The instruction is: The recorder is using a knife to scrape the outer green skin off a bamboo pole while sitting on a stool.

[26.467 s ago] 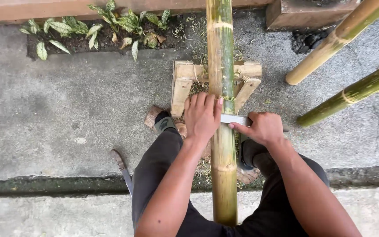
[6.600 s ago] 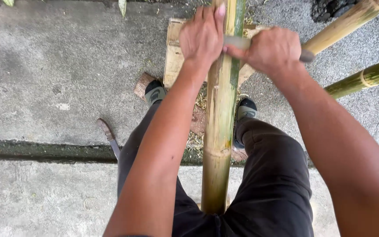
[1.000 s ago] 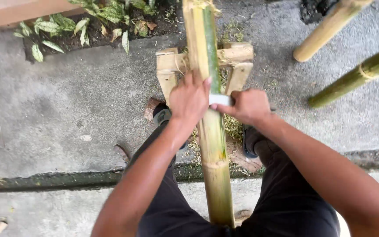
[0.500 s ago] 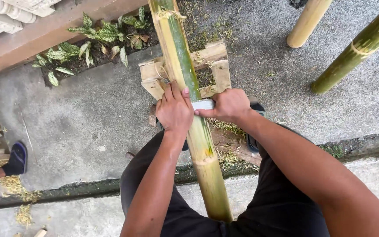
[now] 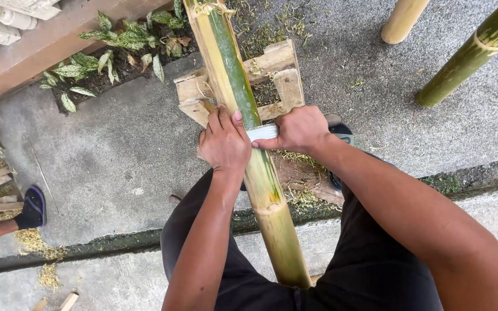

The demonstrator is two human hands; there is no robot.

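bamboo pole (image 5: 243, 115) runs between my knees and rests on the wooden block (image 5: 272, 69) just ahead of the grip. my right hand (image 5: 301, 129) is closed tight on one end of the scraping blade (image 5: 262, 133), which lies across the pole; my left hand (image 5: 223, 141) is wrapped over the pole at the blade's other end, fingers curled, though i cannot tell whether it pinches the blade itself. for a clean pass, i judge: keep the blade square to the pole, pressure even on both sides, fingertips behind the edge. shavings (image 5: 301, 198) lie below the grip.
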